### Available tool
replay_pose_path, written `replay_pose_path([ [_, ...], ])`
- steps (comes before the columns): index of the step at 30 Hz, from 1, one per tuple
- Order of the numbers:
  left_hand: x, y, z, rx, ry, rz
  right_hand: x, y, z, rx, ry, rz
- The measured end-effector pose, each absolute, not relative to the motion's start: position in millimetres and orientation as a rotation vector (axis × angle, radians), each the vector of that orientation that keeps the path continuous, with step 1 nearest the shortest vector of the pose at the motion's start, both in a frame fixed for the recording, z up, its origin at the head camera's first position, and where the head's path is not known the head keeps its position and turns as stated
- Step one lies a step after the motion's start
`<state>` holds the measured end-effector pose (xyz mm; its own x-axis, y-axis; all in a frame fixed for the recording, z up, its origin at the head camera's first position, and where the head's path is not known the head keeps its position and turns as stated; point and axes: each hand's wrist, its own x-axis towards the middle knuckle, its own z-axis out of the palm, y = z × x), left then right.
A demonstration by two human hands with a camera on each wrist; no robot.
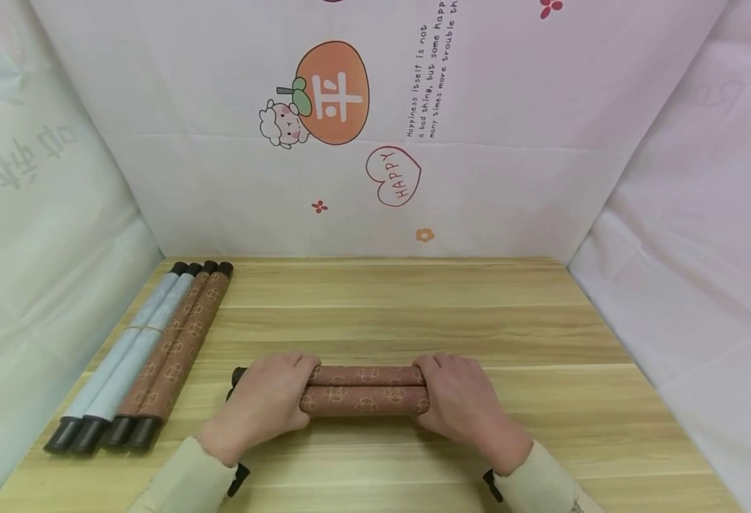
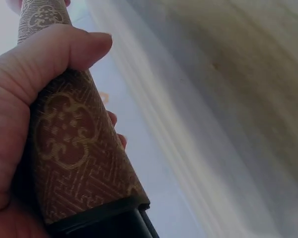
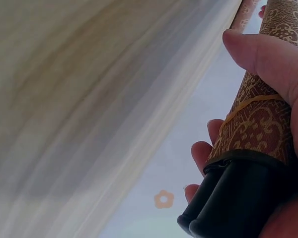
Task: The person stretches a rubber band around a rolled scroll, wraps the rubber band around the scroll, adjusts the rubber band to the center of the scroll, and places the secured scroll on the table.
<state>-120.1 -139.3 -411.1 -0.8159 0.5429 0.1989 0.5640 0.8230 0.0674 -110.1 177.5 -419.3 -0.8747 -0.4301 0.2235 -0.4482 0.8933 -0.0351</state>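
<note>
A brown hanging scroll (image 1: 364, 400), rolled from both ends into two parallel rolls with gold flower patterns, lies crosswise before me. My left hand (image 1: 268, 400) grips its left end, thumb on the near side and fingers over the far side. The right hand (image 1: 462, 402) holds the other end in the same way. Black end caps (image 3: 243, 198) stick out past the right palm in the right wrist view. A thin orange rubber band (image 3: 253, 102) circles the scroll near that end. In the left wrist view, the left thumb (image 2: 69, 47) lies across the patterned cloth.
At the left of the wooden table (image 1: 414, 306) lie a pale blue double-rolled scroll (image 1: 135, 342) and a brown one (image 1: 177, 349), side by side and slanted, black caps at both ends. A printed white cloth (image 1: 491, 178) stands behind, with white cloth on both sides.
</note>
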Motion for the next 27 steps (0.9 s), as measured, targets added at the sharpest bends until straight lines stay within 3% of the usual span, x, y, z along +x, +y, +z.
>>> replay_pose_path([
  [27, -121.4, -146.1, -415.7, -0.855, -2.743, -0.157, -113.8, 188.3, -411.2, 0.598, -2.930, -0.002],
])
